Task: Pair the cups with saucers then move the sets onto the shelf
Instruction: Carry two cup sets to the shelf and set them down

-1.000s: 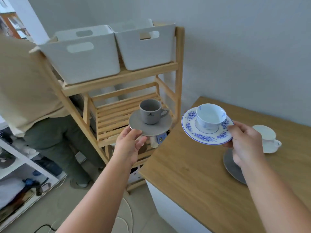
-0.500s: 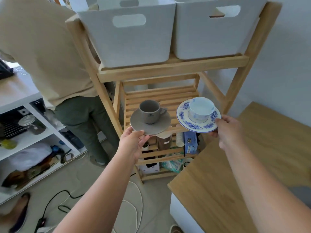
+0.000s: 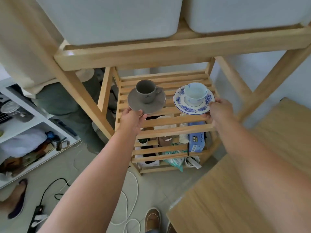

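My left hand (image 3: 133,119) grips the near edge of a grey saucer (image 3: 134,102) that carries a grey cup (image 3: 146,90). My right hand (image 3: 220,111) holds the right rim of a white saucer with blue flowers (image 3: 180,101), and a white and blue cup (image 3: 195,93) stands on it. Both sets hover side by side over the slatted middle level of the wooden shelf (image 3: 168,81), grey on the left. I cannot tell whether either saucer touches the slats.
Two white bins (image 3: 117,19) fill the shelf's top level just above the cups. Lower levels hold a blue box (image 3: 196,140), paper cups and bags. The wooden table (image 3: 235,190) is at the right. Another person (image 3: 55,96) stands left of the shelf; cables lie on the floor.
Both hands have carried the two sets forward and in under the top level, over the middle slats. My view has moved closer to the shelf and tipped down.
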### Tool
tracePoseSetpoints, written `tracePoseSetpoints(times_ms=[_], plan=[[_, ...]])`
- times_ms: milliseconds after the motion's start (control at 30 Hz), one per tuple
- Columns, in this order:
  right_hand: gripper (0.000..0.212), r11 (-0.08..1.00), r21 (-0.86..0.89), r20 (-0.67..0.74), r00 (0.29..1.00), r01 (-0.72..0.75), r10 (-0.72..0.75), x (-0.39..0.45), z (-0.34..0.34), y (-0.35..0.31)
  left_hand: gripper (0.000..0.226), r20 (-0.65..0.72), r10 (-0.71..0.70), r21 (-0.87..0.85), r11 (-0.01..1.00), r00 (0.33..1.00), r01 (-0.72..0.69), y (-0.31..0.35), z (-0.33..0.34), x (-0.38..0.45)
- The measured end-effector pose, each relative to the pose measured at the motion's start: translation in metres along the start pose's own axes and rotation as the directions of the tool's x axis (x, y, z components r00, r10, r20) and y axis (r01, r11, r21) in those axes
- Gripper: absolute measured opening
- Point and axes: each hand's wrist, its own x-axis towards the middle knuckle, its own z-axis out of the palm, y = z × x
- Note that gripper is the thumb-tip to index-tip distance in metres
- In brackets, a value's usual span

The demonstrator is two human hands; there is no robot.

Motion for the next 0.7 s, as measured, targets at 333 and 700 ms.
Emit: tracePoseSetpoints(times_ms=[333,700], plan=[[0.025,0.997,0.081,0.014,1.000,-0.013,0.012,0.073,0.056,-0.001,0.047,-0.020,0.102,0.147,0.984,0.995,-0.098,0.003,0.037,0.083],[0.042,0.987,0.141,0.007,0.997,-0.077,0.077,0.115,0.088,0.001,0.051,-0.107,0.050,0.051,0.998,0.993,-0.045,0.001,0.062,0.113]])
